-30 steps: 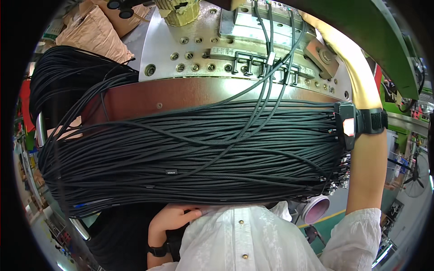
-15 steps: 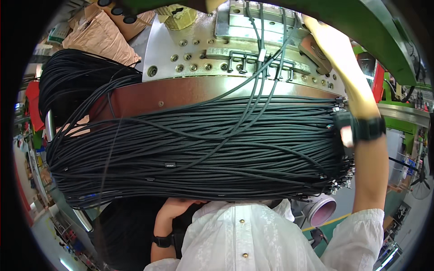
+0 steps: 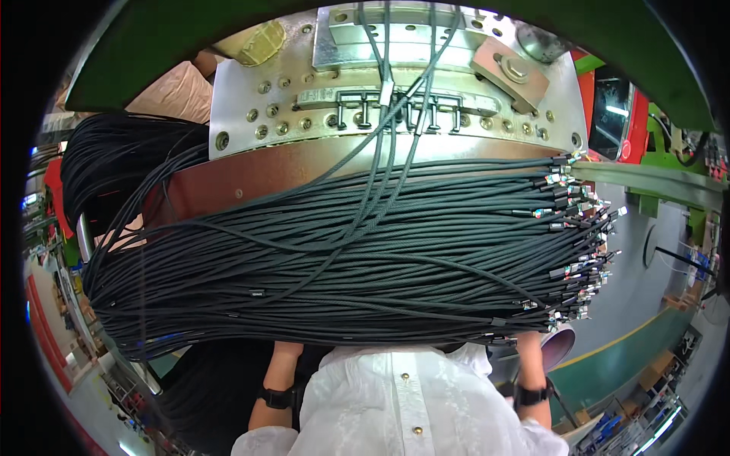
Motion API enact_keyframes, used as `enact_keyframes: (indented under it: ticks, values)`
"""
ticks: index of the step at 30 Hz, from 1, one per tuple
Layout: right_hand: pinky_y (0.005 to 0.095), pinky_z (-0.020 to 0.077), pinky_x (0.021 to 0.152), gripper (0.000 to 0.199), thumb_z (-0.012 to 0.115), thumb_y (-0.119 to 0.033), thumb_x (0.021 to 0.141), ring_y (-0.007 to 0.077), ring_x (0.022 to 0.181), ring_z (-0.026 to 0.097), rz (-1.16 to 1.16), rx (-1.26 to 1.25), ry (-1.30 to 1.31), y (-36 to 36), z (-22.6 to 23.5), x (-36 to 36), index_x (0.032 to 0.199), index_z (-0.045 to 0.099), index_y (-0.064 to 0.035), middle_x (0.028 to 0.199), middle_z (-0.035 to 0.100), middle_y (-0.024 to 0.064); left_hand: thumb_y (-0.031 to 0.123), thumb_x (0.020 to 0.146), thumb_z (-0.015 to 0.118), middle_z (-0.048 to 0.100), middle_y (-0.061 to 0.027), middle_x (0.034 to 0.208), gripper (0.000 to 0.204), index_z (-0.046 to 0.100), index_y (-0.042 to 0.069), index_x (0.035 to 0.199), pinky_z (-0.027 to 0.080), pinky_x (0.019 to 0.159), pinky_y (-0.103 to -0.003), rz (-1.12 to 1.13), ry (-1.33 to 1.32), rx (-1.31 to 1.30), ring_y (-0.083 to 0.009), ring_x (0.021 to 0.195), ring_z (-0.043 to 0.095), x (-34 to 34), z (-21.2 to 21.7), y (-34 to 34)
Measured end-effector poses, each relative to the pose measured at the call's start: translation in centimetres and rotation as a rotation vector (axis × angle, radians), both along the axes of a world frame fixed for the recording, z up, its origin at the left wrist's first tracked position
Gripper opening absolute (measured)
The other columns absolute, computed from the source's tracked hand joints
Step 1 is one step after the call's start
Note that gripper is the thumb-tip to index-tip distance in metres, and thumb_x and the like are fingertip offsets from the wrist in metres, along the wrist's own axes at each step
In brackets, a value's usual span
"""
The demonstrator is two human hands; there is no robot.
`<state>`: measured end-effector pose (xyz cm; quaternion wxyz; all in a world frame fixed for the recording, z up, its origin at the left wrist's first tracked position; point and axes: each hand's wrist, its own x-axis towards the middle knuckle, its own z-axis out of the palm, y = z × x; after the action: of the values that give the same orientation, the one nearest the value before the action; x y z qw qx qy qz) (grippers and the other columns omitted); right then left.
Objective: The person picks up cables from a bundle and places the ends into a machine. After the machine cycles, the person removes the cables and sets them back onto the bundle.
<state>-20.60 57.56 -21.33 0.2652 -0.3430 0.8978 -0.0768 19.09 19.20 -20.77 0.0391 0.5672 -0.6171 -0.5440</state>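
Note:
A wide bundle of black braided cables (image 3: 342, 266) lies across in front of me, with bared connector ends (image 3: 585, 235) at its right side. My left hand (image 3: 287, 353) reaches under the near edge of the bundle, and its fingers are hidden there. Under the right end, close to the connectors, my right hand (image 3: 529, 343) is likewise mostly covered by cables. Several cables (image 3: 386, 95) run up from the bundle over the machine's metal plate (image 3: 236, 87), passing a row of small black clamps (image 3: 399, 110). Black bands circle both wrists.
Green machine framing (image 3: 639, 45) arches over the top. More black cables (image 3: 114, 152) hang at the left beside brown paper wrapping (image 3: 173, 95). A bolted block (image 3: 511, 72) sits on the plate's right. A round pinkish opening (image 3: 559, 348) shows beyond my right hand.
My right hand has come down from the machine at the upper right to the near edge of the bundle. My left hand has slid further under the cables. The view has shifted somewhat.

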Motion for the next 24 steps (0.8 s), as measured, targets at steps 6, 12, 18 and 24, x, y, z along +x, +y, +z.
enact_keyframes:
  ticks: [6,12,18,24]
  values:
    - [0.0485,0.0368,0.106,0.04,0.057,-0.022,0.091,0.0356,0.122,0.051,0.099,-0.055,0.296,2.6,-9.8,0.6,0.126,0.059,-0.0042,0.131,0.056,0.0167,0.012,0.092,0.058,0.059,-0.0174,0.127,0.034,0.057,-0.005,0.122,0.042,0.1,-0.038,-0.003,0.022,-0.009,-0.0299,0.116,0.055,-1.7,0.3,-0.3]
    - [0.0469,0.0409,0.102,0.041,0.064,-0.028,0.085,0.0331,0.115,0.056,0.305,-0.044,0.558,3.9,-12.6,-0.3,0.12,0.063,-0.0068,0.12,0.062,0.0145,0.012,0.092,0.058,0.058,-0.0177,0.128,0.036,0.056,-0.005,0.124,0.041,0.102,-0.038,-0.009,0.05,-0.02,-0.0308,0.118,0.053,-2.9,0.6,-0.9]
    - [0.0499,0.0415,0.1,0.044,0.066,-0.021,0.081,0.0373,0.115,0.055,0.124,-0.071,0.35,2.2,-11.0,-0.7,0.122,0.06,-0.0063,0.122,0.061,0.017,0.009,0.092,0.056,0.059,-0.0179,0.127,0.034,0.057,-0.005,0.123,0.04,0.101,-0.038,0.006,0.028,-0.115,-0.0315,0.116,0.054,-5.4,2.9,-1.2]
    - [0.0503,0.041,0.1,0.041,0.063,-0.013,0.078,0.0352,0.117,0.053,-0.163,-0.131,0.046,0.2,-1.1,-3.5,0.118,0.06,-0.0022,0.119,0.062,0.0179,0.025,0.091,0.06,0.066,-0.0176,0.113,0.034,0.064,0.001,0.115,0.046,0.094,-0.042,-0.447,-0.18,-0.214,-0.0366,0.107,0.06,-7.2,9.6,-2.8]
